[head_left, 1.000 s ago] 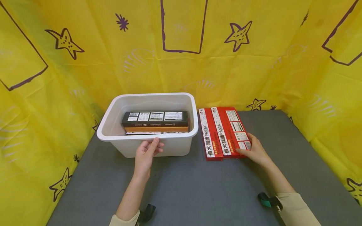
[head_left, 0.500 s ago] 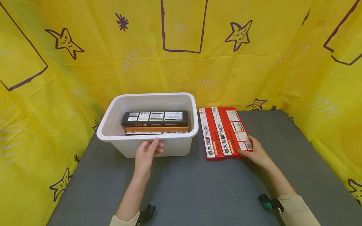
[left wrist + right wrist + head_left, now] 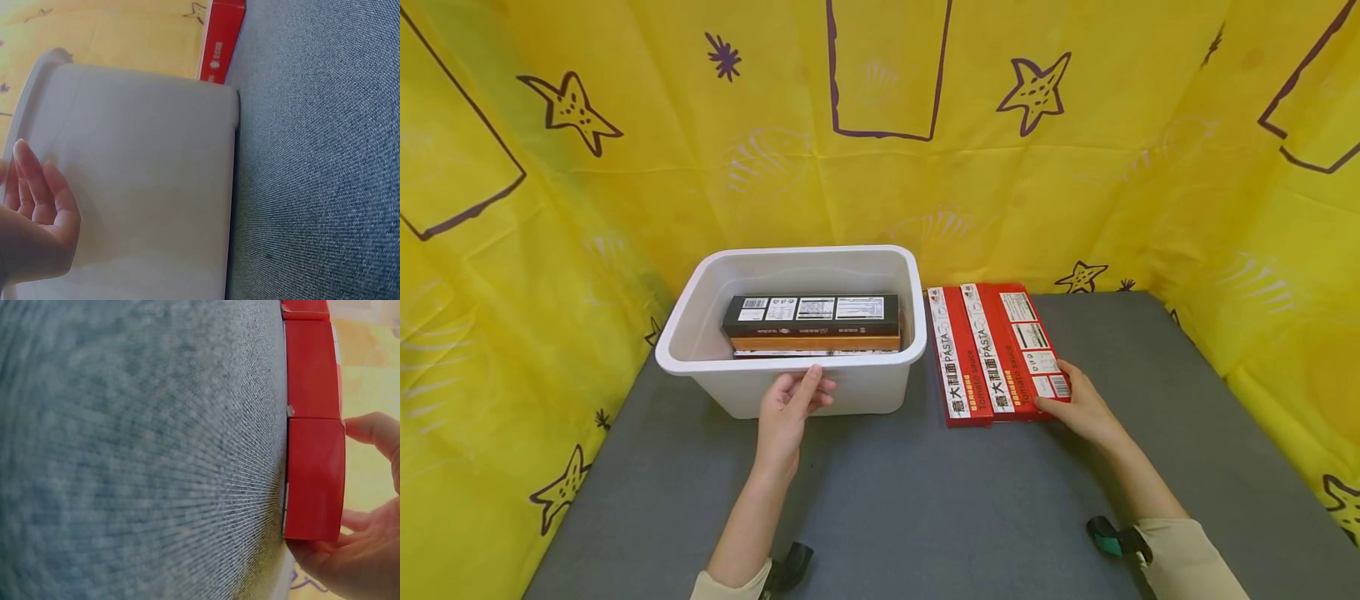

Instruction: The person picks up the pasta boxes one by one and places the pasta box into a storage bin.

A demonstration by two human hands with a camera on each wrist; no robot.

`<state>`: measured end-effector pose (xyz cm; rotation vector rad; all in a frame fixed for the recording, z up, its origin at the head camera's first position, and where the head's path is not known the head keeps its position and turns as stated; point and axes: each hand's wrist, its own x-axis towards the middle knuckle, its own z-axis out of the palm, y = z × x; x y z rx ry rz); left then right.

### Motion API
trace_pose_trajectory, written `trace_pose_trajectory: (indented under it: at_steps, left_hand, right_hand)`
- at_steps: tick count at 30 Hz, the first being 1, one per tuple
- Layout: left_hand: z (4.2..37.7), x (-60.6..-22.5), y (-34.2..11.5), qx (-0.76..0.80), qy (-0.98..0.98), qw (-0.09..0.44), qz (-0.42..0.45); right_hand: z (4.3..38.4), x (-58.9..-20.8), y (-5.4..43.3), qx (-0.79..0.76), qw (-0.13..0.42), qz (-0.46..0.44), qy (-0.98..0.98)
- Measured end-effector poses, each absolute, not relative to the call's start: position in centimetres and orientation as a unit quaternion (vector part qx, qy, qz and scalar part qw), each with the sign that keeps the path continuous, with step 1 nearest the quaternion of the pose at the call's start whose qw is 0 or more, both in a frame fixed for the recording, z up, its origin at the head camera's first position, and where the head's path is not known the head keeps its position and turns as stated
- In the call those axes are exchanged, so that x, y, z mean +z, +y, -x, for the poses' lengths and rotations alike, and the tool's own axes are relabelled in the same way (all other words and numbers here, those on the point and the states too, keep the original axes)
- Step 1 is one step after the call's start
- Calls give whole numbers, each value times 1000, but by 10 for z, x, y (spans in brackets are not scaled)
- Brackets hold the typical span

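My left hand (image 3: 786,417) pinches the front rim of a white plastic bin (image 3: 711,367), thumb on top and fingers beneath the lip. In the left wrist view, the left hand's curled fingers (image 3: 40,190) lie against the bin's wall. Inside the bin a black box (image 3: 811,317) rests on an orange-sided box (image 3: 816,343), with another packet partly hidden below. Red pasta boxes (image 3: 955,358) lie side by side to the bin's right. My right hand (image 3: 1082,408) grips the near right corner of the rightmost pasta box (image 3: 315,481), thumb on top, other fingers along its outer side.
A dark grey tabletop (image 3: 887,517) carries everything. Yellow patterned cloth (image 3: 880,192) hangs behind and along both sides. The bin stands close to the back cloth, with a narrow gap to the red boxes. Three red box ends show in the right wrist view.
My right hand has shifted slightly toward the near right corner of the red pasta box. The left hand, the bin and the boxes have stayed put.
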<state>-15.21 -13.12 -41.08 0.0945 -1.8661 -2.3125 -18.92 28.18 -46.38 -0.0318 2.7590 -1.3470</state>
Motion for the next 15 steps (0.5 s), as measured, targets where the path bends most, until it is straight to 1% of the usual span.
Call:
trace_pose_trajectory:
  at_steps: [15]
  left_hand:
    - [153, -413, -133, -777, -624, 84, -22]
  right_hand:
    - [189, -464, 283, -402, 7, 12, 915]
